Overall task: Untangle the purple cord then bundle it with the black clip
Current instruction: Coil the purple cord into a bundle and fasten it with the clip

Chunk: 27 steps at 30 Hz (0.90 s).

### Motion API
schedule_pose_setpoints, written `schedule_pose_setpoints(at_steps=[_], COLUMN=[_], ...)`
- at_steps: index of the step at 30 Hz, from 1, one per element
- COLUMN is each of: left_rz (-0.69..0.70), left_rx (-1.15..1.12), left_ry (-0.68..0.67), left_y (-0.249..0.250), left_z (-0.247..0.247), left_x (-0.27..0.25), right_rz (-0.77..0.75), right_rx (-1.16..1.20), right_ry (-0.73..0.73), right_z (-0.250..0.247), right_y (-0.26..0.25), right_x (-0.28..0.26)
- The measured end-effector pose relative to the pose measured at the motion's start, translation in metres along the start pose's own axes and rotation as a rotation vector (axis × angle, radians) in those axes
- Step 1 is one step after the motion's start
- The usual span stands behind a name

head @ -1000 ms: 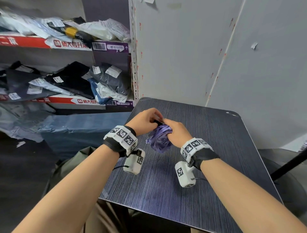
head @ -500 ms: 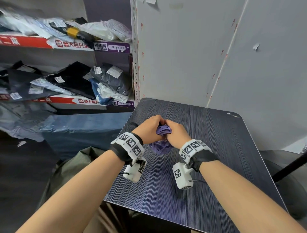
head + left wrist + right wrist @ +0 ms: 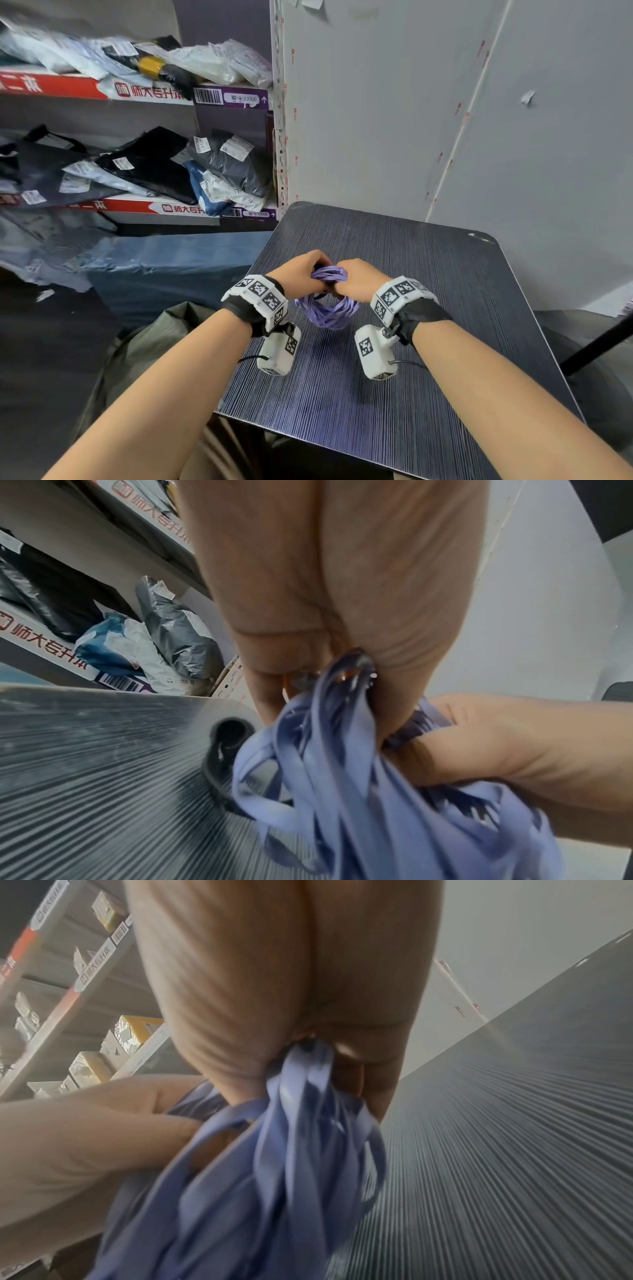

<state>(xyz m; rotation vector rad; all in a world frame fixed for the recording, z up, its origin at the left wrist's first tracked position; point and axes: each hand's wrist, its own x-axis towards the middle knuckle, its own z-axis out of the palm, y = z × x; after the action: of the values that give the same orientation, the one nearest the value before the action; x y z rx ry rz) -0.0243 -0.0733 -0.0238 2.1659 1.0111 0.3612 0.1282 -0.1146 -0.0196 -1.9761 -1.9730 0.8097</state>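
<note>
The dark ribbed bench (image 3: 428,308) carries nothing but the work in hand, so anything that slips lands on it or rolls off its near edge. Above it hangs the purple cord (image 3: 327,310), gathered into a loose coil of flat loops, its top bunched between both hands and its lower loops dangling free. The left hand (image 3: 301,274) and right hand (image 3: 358,279) each have a grip curled tight round that bunch, knuckles nearly touching. The main risk, as I judge it, is the coil springing apart: if either grip loosens, the free loops could slide out and tangle again. The black clip (image 3: 356,660) shows only as a dark sliver at the left fingers; whether it has closed cannot be told, and a half-caught clip could pop off or miss strands.
</note>
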Motion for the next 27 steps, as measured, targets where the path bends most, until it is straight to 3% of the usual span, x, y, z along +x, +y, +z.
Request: schedule_pose_setpoints(at_steps=[4, 13, 18, 23, 25, 27], left_rz=[-0.015, -0.093, -0.136, -0.21, -0.19, -0.149], left_rx=[0.002, 0.007, -0.064, -0.256, -0.227, -0.102], left_ry=[-0.013, -0.052, -0.121, -0.166, -0.202, -0.147], left_y=[-0.005, -0.006, -0.006, -0.004, -0.002, -0.003], left_z=[-0.001, -0.001, -0.004, -0.004, -0.003, -0.001], left_x=[-0.003, -0.004, -0.007, -0.01, -0.011, -0.01], right_rz=[-0.011, -0.136, -0.203, -0.182, -0.174, -0.173], right_rx=[0.088, 0.596, 0.554, 0.49, 0.468, 0.482], right_ry=[-0.023, 0.087, 0.165, 0.142, 0.153, 0.173], right_z=[0.006, 0.016, 0.021, 0.023, 0.023, 0.024], right_y=[0.005, 0.011, 0.008, 0.008, 0.008, 0.009], right_x=[0.001, 0.0, -0.002, 0.0, 0.0, 0.0])
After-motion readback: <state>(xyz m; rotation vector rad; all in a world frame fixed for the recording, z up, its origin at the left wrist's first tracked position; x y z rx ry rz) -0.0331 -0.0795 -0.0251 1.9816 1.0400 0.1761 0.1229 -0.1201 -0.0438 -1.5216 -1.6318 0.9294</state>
